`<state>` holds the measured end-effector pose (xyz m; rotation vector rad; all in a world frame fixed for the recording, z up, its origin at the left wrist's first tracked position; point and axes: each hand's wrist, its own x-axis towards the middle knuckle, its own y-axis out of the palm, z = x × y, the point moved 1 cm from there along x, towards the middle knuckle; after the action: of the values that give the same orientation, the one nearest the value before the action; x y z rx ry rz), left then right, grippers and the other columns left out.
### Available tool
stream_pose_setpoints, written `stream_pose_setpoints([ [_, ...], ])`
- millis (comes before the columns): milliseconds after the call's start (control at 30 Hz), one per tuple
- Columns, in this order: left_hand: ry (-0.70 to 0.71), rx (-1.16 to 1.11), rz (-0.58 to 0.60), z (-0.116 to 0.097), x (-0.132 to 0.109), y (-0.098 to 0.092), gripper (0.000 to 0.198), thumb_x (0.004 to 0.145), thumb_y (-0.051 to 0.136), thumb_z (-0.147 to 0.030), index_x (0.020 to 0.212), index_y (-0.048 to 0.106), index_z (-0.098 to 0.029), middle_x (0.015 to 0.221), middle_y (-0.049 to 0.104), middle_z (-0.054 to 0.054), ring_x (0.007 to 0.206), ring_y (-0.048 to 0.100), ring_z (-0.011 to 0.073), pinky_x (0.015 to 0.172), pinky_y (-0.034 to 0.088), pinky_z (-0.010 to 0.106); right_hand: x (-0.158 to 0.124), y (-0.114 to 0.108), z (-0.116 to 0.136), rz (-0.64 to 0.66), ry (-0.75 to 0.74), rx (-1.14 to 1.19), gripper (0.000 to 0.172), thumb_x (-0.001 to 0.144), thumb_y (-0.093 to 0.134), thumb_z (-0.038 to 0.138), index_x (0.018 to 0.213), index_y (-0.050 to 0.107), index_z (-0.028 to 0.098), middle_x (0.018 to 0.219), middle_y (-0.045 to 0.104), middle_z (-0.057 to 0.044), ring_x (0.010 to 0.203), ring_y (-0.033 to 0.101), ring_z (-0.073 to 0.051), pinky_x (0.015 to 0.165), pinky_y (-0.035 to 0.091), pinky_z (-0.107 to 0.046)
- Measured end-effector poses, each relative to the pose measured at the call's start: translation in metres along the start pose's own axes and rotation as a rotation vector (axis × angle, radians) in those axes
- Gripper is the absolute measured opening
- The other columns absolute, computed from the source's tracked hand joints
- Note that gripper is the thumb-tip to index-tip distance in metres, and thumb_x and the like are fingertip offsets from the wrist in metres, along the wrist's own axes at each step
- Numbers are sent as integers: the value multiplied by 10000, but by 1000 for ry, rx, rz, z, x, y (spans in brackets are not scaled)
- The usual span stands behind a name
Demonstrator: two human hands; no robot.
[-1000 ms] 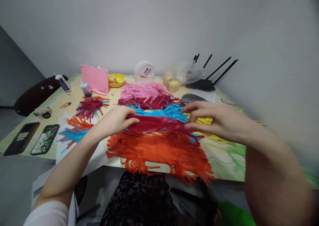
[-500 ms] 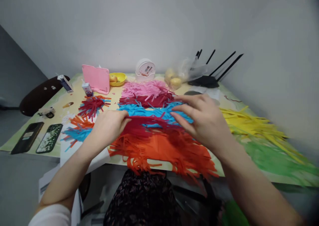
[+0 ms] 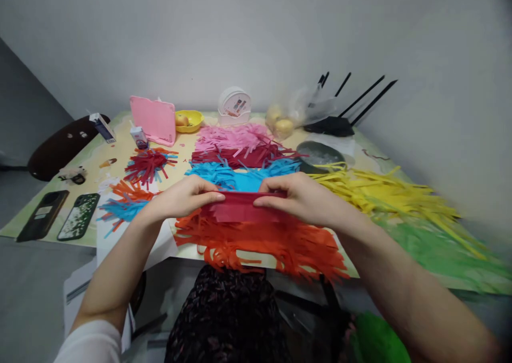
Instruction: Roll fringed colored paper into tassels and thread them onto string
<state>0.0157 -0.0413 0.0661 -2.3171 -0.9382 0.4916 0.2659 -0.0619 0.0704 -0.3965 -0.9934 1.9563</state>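
Between my two hands a sheet of red tissue paper [image 3: 244,207] hangs above the table. My left hand [image 3: 190,195] pinches its top edge near the left end, thumb toward me. My right hand [image 3: 290,195] pinches the same edge farther right. Below the sheet lies a fringed orange tissue stack [image 3: 260,245], its strips reaching over the table's front edge. Just behind the red sheet is fringed blue tissue paper [image 3: 244,179], partly hidden by my hands. Beyond it come dark red fringe [image 3: 244,156] and pink fringe [image 3: 234,136].
Yellow strips [image 3: 384,195] and green tissue [image 3: 420,248] cover the right side. Tied tassels [image 3: 148,166], two phones [image 3: 79,216] and a milk carton [image 3: 140,137] stand or lie at left. A pink tablet case [image 3: 154,119], yellow bowl [image 3: 194,120] and black router [image 3: 330,126] line the back.
My right hand has come down and left from above the blue fringe and now grips the red paper's edge. My left hand keeps its hold. The sheet's edge is now straight.
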Motion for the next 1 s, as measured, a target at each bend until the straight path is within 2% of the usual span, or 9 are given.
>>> stream_pose_setpoints([
  [167, 23, -37, 54, 5, 5, 0, 453, 918, 489, -471, 584, 460, -166, 537, 401, -37, 506, 353, 89, 502, 272, 224, -2, -3, 1, 22, 8, -8, 312, 872, 591, 384, 623, 570, 196, 549, 506, 46, 519, 423, -102, 512, 304, -228],
  [233, 43, -9, 58, 4, 7, 1, 430, 911, 508, -475, 616, 504, -161, 568, 449, -34, 532, 384, 94, 523, 290, 221, -2, -3, 1, 28, 9, -16, 325, 879, 585, 391, 619, 563, 197, 541, 504, 44, 510, 419, -101, 503, 300, -229],
  [367, 81, 51, -15, -2, 10, 3, 282, 852, 623, -415, 743, 615, -155, 674, 575, -26, 627, 481, 113, 587, 342, 213, -6, -5, 3, 13, 19, -21, 291, 876, 607, 370, 644, 570, 198, 560, 533, 41, 526, 448, -103, 519, 322, -230],
  [533, 123, -21, -72, -1, 7, 12, 270, 888, 592, -384, 736, 574, -162, 672, 560, -32, 618, 482, 103, 595, 372, 204, -15, -1, -2, -73, 26, 47, 171, 861, 616, 348, 766, 602, 206, 655, 590, 28, 586, 517, -120, 556, 386, -226],
  [733, 78, -317, -328, 12, 0, 35, 214, 858, 650, -369, 902, 651, -159, 822, 657, 20, 714, 587, 130, 636, 472, 220, -29, 16, -8, -299, 55, 244, 86, 866, 612, 280, 844, 644, 203, 766, 677, -18, 666, 607, -145, 623, 471, -249],
  [833, 58, -602, -356, 18, 0, 47, 261, 837, 671, -383, 967, 693, -157, 823, 676, 34, 617, 604, 120, 578, 516, 239, -35, 26, -12, -381, 76, 379, 104, 862, 615, 255, 888, 702, 206, 825, 711, -35, 656, 625, -144, 591, 489, -249],
  [900, 68, -741, -360, 22, 1, 54, 253, 819, 694, -383, 916, 718, -151, 819, 684, 44, 558, 600, 103, 542, 521, 234, -37, 33, -16, -437, 60, 465, 105, 852, 622, 229, 856, 727, 217, 807, 716, -30, 648, 629, -141, 578, 492, -244],
  [1000, 106, -826, -398, 26, 2, 58, 256, 783, 730, -372, 708, 699, -129, 730, 664, 39, 498, 578, 73, 503, 485, 195, -38, 40, -21, -506, -51, 554, 159, 818, 624, 147, 756, 739, 237, 722, 703, -9, 702, 650, -146, 644, 509, -247],
])
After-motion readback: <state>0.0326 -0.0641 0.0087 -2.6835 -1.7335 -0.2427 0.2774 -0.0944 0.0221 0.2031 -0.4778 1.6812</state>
